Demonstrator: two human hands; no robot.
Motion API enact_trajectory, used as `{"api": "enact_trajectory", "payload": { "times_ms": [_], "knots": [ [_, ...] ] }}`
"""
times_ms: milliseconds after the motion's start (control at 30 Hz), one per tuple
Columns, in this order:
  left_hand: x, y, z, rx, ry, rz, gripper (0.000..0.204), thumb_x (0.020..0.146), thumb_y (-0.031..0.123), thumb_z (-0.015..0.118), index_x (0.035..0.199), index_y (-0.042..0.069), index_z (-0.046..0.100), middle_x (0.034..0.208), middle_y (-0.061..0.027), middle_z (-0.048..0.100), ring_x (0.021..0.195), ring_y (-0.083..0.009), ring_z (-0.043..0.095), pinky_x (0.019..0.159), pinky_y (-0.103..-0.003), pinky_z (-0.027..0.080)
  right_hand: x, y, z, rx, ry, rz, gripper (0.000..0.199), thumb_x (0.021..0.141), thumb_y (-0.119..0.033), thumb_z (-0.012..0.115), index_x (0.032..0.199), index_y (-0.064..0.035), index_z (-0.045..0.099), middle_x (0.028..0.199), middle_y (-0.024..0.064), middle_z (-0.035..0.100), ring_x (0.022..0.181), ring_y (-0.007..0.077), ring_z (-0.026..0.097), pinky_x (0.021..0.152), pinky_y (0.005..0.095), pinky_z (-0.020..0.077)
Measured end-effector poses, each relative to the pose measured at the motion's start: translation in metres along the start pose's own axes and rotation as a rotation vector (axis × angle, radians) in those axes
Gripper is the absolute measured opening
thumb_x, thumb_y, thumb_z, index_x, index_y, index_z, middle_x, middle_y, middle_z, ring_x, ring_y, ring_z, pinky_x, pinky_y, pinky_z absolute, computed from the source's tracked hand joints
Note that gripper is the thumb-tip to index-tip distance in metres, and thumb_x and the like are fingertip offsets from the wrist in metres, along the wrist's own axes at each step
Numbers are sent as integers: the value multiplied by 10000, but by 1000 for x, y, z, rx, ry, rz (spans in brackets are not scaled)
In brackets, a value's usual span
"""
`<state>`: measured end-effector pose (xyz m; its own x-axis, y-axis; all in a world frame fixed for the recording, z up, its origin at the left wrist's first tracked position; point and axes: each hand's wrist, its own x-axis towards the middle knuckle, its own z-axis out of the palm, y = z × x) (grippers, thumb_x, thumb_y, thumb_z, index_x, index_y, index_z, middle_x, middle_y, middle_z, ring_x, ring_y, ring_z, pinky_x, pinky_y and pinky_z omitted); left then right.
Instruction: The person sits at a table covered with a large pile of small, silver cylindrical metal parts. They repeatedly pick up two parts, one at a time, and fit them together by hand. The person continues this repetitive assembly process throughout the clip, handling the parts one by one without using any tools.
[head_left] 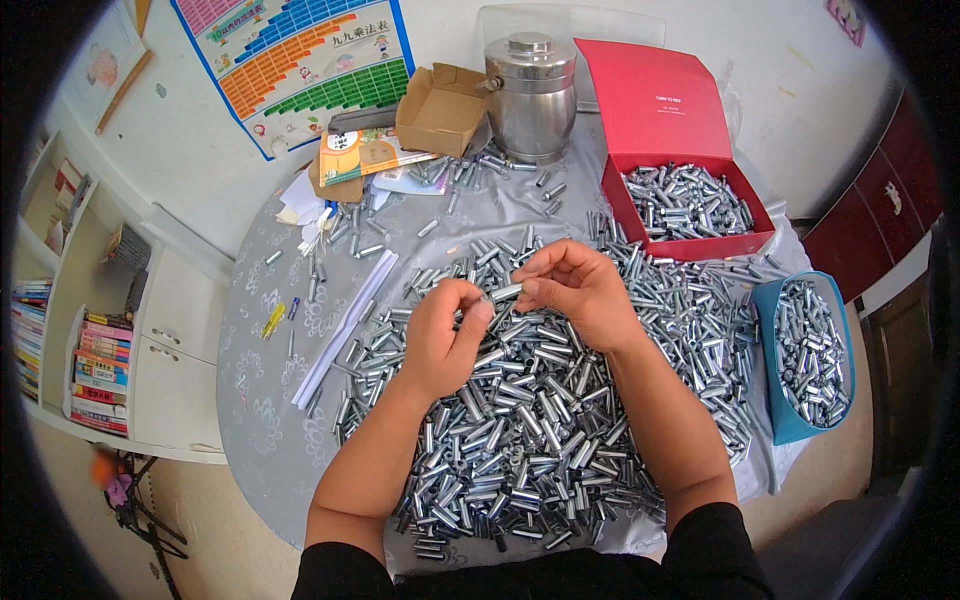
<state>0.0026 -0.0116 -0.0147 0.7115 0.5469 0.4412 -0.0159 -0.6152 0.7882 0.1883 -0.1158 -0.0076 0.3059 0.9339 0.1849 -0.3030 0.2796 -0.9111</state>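
A large heap of small silver metal tubes [520,420] covers the middle of a round table with a grey patterned cloth [262,400]. Above the heap, my left hand [440,335] and my right hand [575,290] meet, each pinching an end of one metal tube [505,293] held between their fingertips. My two forearms come up from the lower edge over the heap.
A red open box [690,245] with tubes stands at the back right, a blue tub [775,400] of tubes at the right edge. A steel pot [530,95], a brown carton [440,110], booklets and a white strip [345,325] lie behind and left. Shelves with books stand on the left.
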Motion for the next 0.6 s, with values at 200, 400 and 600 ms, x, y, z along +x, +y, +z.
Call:
{"api": "enact_trajectory", "payload": {
  "times_ms": [200,400,600],
  "knots": [
    [1,0,1,-22,-2,-22,220,989,227,511,977,9,540,805,-31,580,698,-99,517,642,-273,430,0,-2,1,5,12,-6,136,875,51,642,995,8,592,991,123,672,855,202,683,766,335,603],
    [-2,-11,2,-127,5,-14,216,981,213,501,948,9,564,790,-61,579,685,-127,529,643,-282,433,0,-3,4,7,7,3,131,877,32,651,995,7,600,963,86,677,825,166,675,750,295,575],
    [0,-10,-6,32,-112,-69,209,967,216,547,931,11,565,765,-56,575,670,-134,522,617,-292,425,-1,-2,3,14,-4,11,128,879,26,653,994,7,600,960,88,677,822,157,673,747,293,575]
  ]
}}
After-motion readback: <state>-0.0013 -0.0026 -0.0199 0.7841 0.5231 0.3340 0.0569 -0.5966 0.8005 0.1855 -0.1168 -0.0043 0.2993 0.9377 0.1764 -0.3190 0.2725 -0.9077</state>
